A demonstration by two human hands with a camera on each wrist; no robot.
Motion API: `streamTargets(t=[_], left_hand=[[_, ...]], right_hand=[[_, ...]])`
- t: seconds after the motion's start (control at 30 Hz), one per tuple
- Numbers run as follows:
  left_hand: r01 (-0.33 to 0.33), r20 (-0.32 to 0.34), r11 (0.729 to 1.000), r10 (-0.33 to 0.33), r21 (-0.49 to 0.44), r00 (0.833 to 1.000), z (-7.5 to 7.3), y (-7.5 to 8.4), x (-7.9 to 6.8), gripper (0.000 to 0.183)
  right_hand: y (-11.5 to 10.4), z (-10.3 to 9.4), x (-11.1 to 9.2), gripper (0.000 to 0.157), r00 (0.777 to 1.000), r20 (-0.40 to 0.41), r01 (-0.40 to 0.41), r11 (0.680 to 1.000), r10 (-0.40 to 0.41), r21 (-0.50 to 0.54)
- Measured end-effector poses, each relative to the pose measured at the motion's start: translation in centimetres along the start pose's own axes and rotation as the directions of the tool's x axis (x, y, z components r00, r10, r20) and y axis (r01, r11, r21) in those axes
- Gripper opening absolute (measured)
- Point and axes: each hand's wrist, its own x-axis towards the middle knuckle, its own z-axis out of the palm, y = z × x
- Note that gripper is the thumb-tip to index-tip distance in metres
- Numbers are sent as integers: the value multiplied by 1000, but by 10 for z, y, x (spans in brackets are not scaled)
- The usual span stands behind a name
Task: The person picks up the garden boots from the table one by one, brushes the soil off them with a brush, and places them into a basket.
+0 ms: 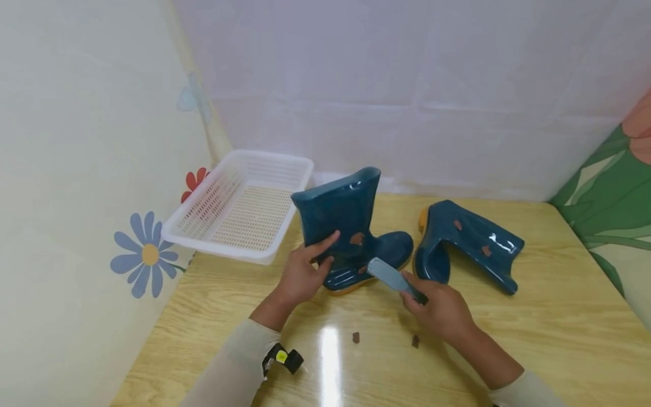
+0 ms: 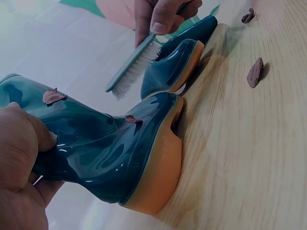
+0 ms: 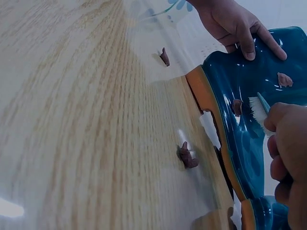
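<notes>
A dark blue-green rubber boot (image 1: 338, 217) with an orange sole stands upright on the table, brown flakes stuck to its shaft and foot. My left hand (image 1: 305, 271) grips it at the back of the lower shaft, thumb and fingers on either side in the left wrist view. In my right hand (image 1: 442, 308) is a brush (image 1: 389, 275) with a grey-blue back, held by its handle. White bristles (image 3: 259, 113) face the boot near a brown flake (image 3: 237, 107); whether they touch it I cannot tell. The matching boot (image 1: 473, 240) lies on its side to the right, also bearing brown flakes.
Left of the upright boot stands a white plastic basket (image 1: 269, 254) with a slotted bottom. Two loose brown pieces, one on the left (image 1: 356, 337) and one on the right (image 1: 415, 341), lie on the wooden table (image 1: 224, 316). Sheeted walls close off the back and sides.
</notes>
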Motion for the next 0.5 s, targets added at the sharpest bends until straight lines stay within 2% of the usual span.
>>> streamTargets(t=[0.13,0.23,0.5], left_hand=[[-1,0,1000,1,14,1000,0,0,0,59],[3,-3,1000,-3,26,1000,0,-1,-1,59],[1,3,1000,-1,29,1000,-1,0,0,59]], right_hand=[[0,3,3,43,999,-36,30,1000,-30,-4],[-1,7,6,43,999,-31,30,1000,-30,-8],[-3,7,8,43,995,85,-49,998,51,-27]])
